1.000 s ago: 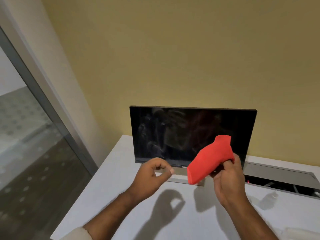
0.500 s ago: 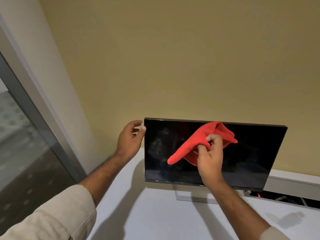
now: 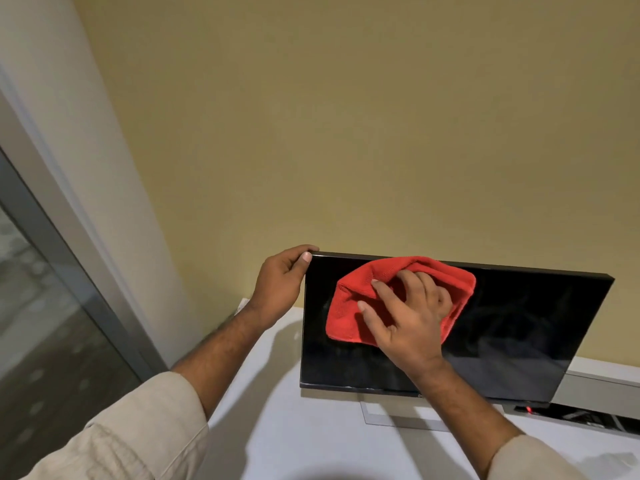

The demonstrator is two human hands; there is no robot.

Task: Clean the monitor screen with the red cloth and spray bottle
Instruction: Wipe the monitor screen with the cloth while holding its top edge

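Since a moment ago, our right hand (image 3: 410,317) is flattening open on the soft red cloth (image 3: 349,306) against the glossy black monitor screen (image 3: 512,327); our left hand (image 3: 280,285) is pinching its top-left corner.

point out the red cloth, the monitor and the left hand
red cloth (image 3: 349,306), head view, its bare left part
monitor (image 3: 519,327), head view, dark screen right of the cloth
left hand (image 3: 280,285), head view, back of the hand

We can't see the logo on the monitor (image 3: 502,337), our right wrist covers it; our sleeves (image 3: 138,431) get cropped at the bottom.
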